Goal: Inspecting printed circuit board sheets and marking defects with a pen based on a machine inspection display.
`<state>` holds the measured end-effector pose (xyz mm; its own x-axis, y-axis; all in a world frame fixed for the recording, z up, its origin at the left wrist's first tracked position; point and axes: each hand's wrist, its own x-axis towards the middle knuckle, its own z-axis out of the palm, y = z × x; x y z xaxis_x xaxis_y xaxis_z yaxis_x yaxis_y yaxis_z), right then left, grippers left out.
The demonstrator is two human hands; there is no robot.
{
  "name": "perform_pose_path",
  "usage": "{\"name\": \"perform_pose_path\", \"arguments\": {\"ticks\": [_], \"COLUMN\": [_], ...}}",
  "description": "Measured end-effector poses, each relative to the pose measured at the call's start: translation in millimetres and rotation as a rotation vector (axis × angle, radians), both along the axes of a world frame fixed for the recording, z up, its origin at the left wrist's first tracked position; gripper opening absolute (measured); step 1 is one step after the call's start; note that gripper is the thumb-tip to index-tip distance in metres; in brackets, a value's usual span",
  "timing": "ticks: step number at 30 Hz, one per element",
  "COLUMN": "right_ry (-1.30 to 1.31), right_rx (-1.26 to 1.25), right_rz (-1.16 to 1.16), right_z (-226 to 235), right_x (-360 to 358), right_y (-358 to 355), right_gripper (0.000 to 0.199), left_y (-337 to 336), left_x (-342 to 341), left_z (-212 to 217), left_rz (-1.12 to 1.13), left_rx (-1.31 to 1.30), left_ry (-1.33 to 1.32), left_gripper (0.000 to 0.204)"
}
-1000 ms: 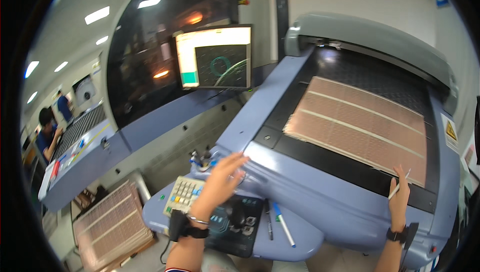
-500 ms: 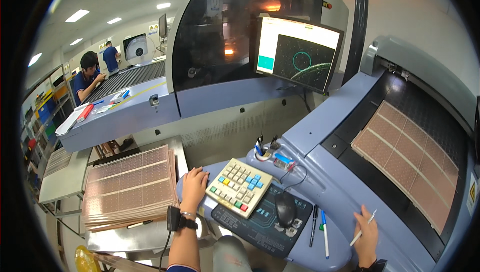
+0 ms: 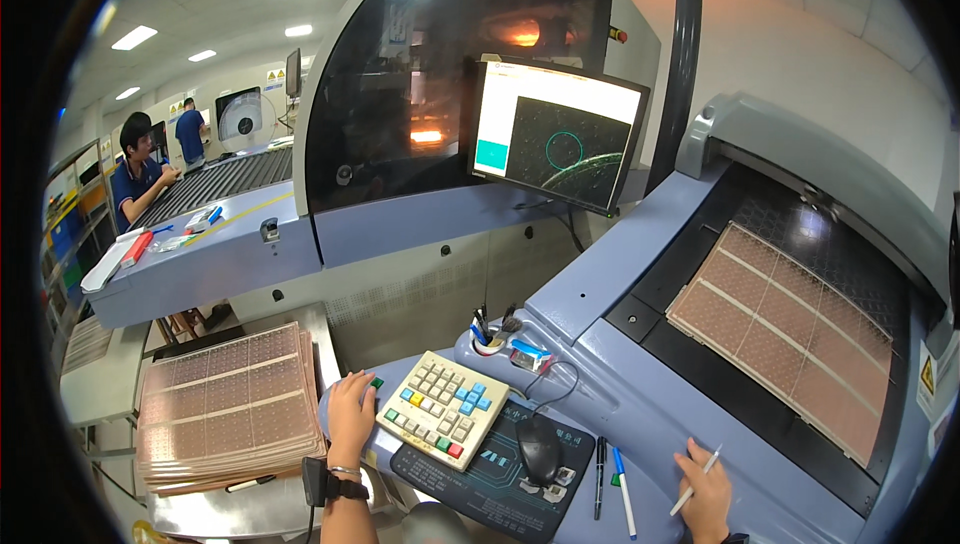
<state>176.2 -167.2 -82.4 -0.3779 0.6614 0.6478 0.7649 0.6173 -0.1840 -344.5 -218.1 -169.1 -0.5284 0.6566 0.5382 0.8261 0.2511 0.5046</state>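
Observation:
My left hand [image 3: 352,412] lies palm down on the console's left edge, just left of the cream keypad [image 3: 442,407], fingers stretched out. A small green button [image 3: 376,383] shows beside its fingertips. In my right hand [image 3: 706,496] is a slim white pen-like tool [image 3: 687,500], its thin tip pointing up and away. That hand is at the right end of the blue-grey console, below the machine's black bed [image 3: 640,321]. On the bed lies a copper-coloured panel [image 3: 790,329] with rows of small dots and pale strips.
A stack of copper panels [image 3: 230,394] sits on a metal table at left. Right of the keypad are a black mouse [image 3: 540,449] on a dark mat [image 3: 440,466], a black pen [image 3: 600,479] and a blue-capped marker [image 3: 624,494]. A monitor [image 3: 560,134] stands beyond. A co-worker [image 3: 140,174] is far left.
My view has shifted, so the scene sits further left and lower. The green button now shows beside my left fingertips. My right hand still holds the white tool. The co-worker's head has lifted.

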Motion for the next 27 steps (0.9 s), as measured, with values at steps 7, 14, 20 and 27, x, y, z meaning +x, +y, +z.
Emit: {"name": "perform_pose_path", "arguments": {"ticks": [7,14,20,27], "right_ry": [0.052,0.057,0.012,0.011], "right_rx": [0.106,0.115,0.134,0.126], "right_rz": [0.085,0.087,0.054,0.053], "right_z": [-21,-21,-17,-15], "right_x": [-4,-7,-8,-10], "right_y": [4,4,4,4], "right_gripper": [0.033,0.034,0.032,0.032], "left_y": [1,1,2,1], "left_x": [-1,-2,-1,0], "left_z": [-4,-4,-4,0], "left_rz": [0.006,-0.009,0.001,0.003], "left_rx": [0.018,0.005,0.001,-0.011], "left_ry": [0.017,0.042,0.059,0.069], "left_gripper": [0.022,0.021,0.021,0.021]}}
